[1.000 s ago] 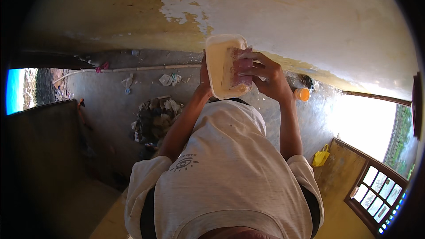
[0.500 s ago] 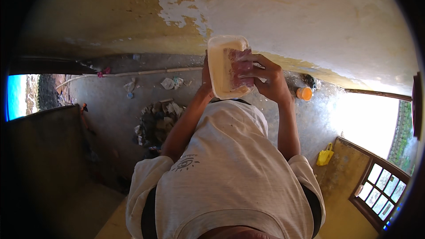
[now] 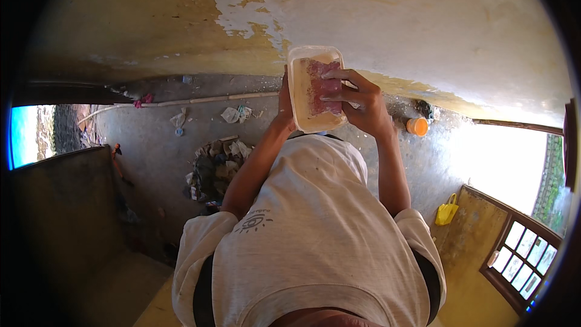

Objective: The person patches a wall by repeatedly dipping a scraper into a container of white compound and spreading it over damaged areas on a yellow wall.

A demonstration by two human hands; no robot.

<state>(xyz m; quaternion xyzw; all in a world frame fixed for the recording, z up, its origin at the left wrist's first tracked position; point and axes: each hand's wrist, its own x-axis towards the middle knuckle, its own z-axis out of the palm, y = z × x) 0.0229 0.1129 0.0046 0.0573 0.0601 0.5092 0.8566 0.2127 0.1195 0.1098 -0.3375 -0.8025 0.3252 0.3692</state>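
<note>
Upper centre, the tub (image 3: 299, 94) is hiding most of the left grip (image 3: 285, 104), and the red sheet (image 3: 316, 92) is covering part of its inside! Left of centre, the left forearm (image 3: 259, 154) is blocking the rubbish heap (image 3: 212, 169); at right, glare is swallowing the doorway (image 3: 499, 154).

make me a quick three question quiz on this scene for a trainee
1. True or false: the left hand is at the left side of the pale tub.
2. Fill in: the fingers of the ____ hand lie on the dark red piece.
3. Multiple choice: what colour is the bag on the right of the picture, near the window?
a) blue
b) yellow
c) black

Key:
1. True.
2. Right; the right hand has its fingers spread over it.
3. b) yellow.
</note>
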